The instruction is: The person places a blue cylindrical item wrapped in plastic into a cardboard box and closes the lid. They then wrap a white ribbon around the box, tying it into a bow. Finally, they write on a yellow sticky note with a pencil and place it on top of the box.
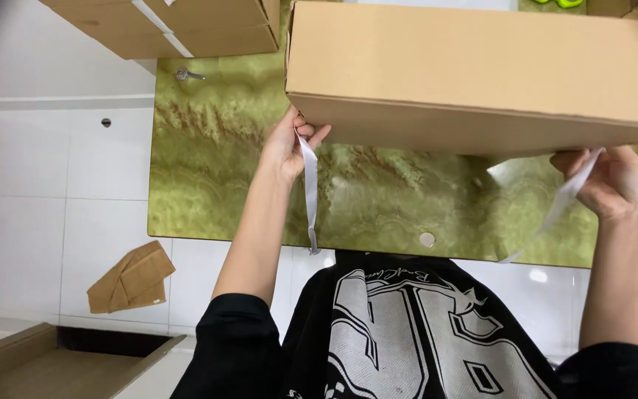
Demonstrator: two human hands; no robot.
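Over green marble table (208, 185), both hands' grips pinch white strips under cardboard box (474, 74).

A second cardboard box (179, 26) sits at the green marble table's (215, 170) far corner; folded brown cardboard (131, 277) lies on white floor tiles (53, 185).

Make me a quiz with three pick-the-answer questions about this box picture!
1. Where is the big cardboard box?
A. on the green table
B. on the white floor
C. inside a drawer

2. How many pale strips hang from the hands?
A. one
B. two
C. four

3. What is the left hand doing?
A. resting flat
B. pinching a strip
C. holding a pencil

Answers: 1 A, the box sits over the green top. 2 B, each hand has one; the right hand grips the other strip. 3 B, its fingers close on the strip.
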